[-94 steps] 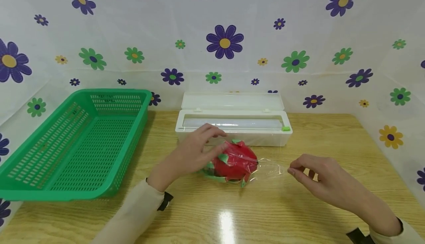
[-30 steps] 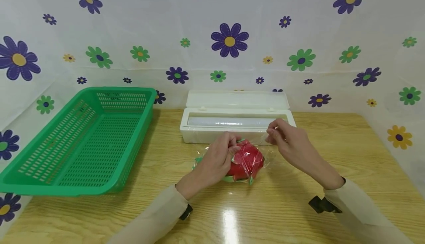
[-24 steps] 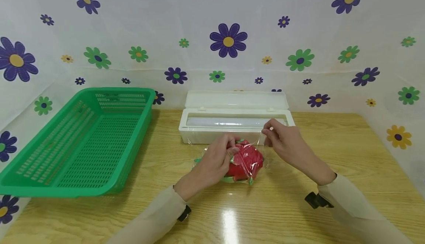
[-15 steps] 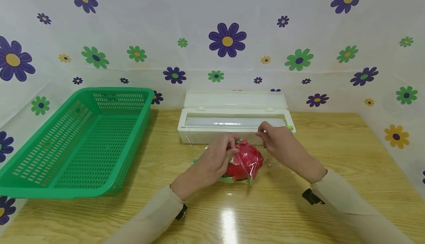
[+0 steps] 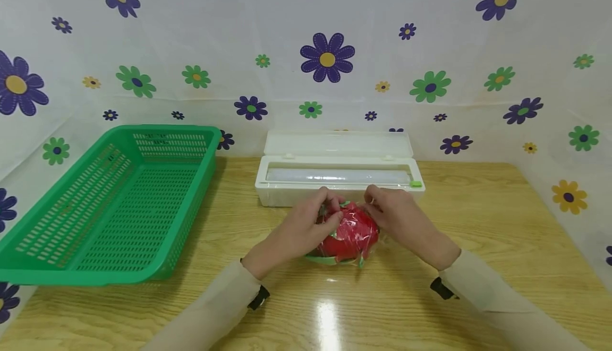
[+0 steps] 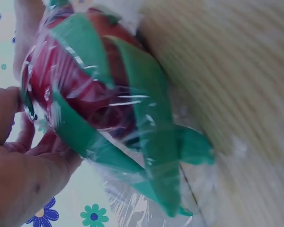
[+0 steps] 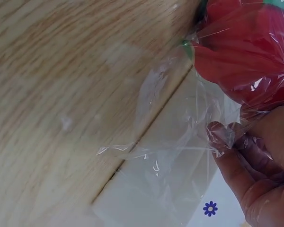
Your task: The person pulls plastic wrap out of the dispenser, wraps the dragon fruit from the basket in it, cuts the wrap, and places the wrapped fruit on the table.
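A red dragon fruit point(image 5: 351, 234) with green leaf-like scales lies on the wooden table, under clear cling film point(image 7: 180, 137). My left hand point(image 5: 298, 226) curls over its left and upper side, thumb on top. In the left wrist view, the fingers and thumb of that hand point(image 6: 28, 165) are at the film-covered side of the dragon fruit point(image 6: 94, 90). My right hand point(image 5: 401, 215) is bent at the fruit's upper right and pinches the film there. Loose, crumpled film trails from the fingers of the right hand point(image 7: 255, 175) in the right wrist view.
Directly behind the fruit stands a white cling film dispenser point(image 5: 282, 197), lid up, a film roll point(image 5: 334, 174) inside and a green slider point(image 5: 416, 184) at right. A green perforated basket point(image 5: 158, 274) sits at the left. A flowered cloth point(image 5: 368, 16) hangs behind.
My right hand went from pulling film out at the right to above the fruit, then down against its upper right. My left hand moved onto the fruit's top; its fingers have lately spread a little.
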The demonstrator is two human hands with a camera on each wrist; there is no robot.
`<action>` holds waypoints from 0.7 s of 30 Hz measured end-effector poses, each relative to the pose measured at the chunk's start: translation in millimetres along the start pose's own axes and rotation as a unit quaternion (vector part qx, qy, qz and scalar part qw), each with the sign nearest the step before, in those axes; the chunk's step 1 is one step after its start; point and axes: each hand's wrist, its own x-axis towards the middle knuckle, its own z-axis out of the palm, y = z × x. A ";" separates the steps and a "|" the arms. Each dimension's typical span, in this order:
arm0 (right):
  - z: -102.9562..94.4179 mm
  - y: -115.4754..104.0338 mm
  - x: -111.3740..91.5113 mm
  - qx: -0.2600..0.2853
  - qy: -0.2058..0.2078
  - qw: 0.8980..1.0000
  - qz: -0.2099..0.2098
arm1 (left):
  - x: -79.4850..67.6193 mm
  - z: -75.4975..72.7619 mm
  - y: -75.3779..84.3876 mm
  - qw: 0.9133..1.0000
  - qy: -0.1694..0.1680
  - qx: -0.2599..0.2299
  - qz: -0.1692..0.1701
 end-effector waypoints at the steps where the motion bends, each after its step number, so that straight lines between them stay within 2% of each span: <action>1: -0.5 0.4 -0.1 0.003 -0.001 1.000 0.000 | 1.6 -0.8 0.7 1.000 0.000 -0.002 -0.008; 6: 0.5 1.3 0.4 0.020 0.015 1.000 0.005 | 7.0 -6.6 3.6 0.999 -0.008 -0.009 -0.035; 14: 1.3 3.2 -1.2 0.003 0.027 1.000 0.011 | 12.8 -16.2 6.4 0.998 -0.048 0.041 -0.014; 19: 0.2 3.5 -4.2 -0.009 0.051 0.999 0.017 | 14.1 -22.9 14.6 0.994 0.002 0.106 0.032; 21: -1.4 4.2 -4.8 -0.007 0.058 0.998 0.016 | 12.4 -24.8 22.4 0.990 0.005 0.135 0.050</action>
